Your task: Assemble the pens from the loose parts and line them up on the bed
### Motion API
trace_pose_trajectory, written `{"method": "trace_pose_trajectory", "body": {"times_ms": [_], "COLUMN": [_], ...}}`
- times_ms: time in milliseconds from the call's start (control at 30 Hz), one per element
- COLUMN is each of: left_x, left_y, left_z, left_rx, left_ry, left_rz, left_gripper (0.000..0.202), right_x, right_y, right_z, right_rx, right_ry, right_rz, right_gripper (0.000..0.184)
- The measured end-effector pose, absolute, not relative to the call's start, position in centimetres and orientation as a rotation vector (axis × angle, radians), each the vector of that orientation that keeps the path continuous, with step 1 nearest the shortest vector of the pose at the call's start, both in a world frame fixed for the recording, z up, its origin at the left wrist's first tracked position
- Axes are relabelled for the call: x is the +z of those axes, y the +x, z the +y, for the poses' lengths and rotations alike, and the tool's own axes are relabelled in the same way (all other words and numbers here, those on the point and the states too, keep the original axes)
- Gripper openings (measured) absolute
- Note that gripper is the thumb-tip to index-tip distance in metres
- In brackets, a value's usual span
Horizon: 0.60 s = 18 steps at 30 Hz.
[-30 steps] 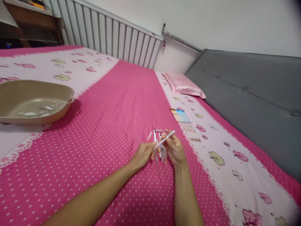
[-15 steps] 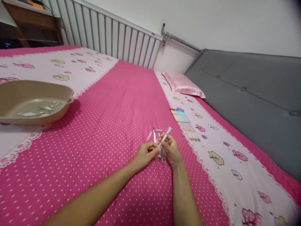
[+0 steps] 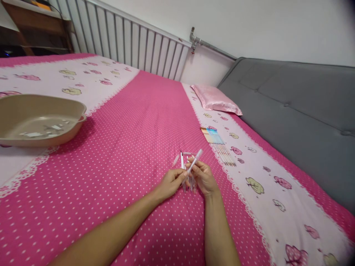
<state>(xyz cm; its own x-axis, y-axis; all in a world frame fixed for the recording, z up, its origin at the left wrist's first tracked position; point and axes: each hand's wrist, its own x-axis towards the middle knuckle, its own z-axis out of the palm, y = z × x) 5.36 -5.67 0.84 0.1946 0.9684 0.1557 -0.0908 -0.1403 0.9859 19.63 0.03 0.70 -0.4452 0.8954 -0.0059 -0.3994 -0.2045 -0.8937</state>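
A whitish, partly see-through pen (image 3: 196, 156) is held slantwise between my two hands, its upper end pointing up and to the right. The fingers of my left hand (image 3: 171, 181) pinch its lower end. Around its middle, the thumb and fingers of my right hand (image 3: 205, 179) are closed. Below and behind the hands lie loose pen parts: a white refill with a dark tip (image 3: 182, 160), a clear pinkish cap (image 3: 175, 160) and several clear pieces (image 3: 191, 184), partly hidden by my fingers.
To the right, a row of orange and blue pens (image 3: 213, 136) lies above a row of pale pens with brownish ends (image 3: 224, 155). A beige basin (image 3: 69, 135) holding small white pieces stands at left. Farther back are a pink pillow (image 3: 217, 100) and a grey headboard (image 3: 294, 122).
My right hand has shifted slightly right and its grip on the pen has loosened a little. The pen's upper end looks clearer now. My left hand keeps its pinch.
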Motion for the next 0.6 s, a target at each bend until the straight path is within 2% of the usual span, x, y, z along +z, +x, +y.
{"method": "trace_pose_trajectory", "body": {"times_ms": [333, 600], "left_x": [-0.14, 0.03], "left_y": [5.77, 5.75], "left_z": [-5.47, -5.42], "left_rx": [1.262, 1.260], "left_ry": [1.217, 1.212], "left_rz": [0.925, 0.918], "left_gripper": [0.035, 0.032], "right_x": [0.99, 1.03], "right_y": [19.18, 18.70], "right_z": [-0.11, -0.47], "right_rx": [1.687, 1.744], "right_ry": [-0.747, -0.660], "right_rz": [-1.165, -1.179], "right_gripper": [0.026, 0.041]}}
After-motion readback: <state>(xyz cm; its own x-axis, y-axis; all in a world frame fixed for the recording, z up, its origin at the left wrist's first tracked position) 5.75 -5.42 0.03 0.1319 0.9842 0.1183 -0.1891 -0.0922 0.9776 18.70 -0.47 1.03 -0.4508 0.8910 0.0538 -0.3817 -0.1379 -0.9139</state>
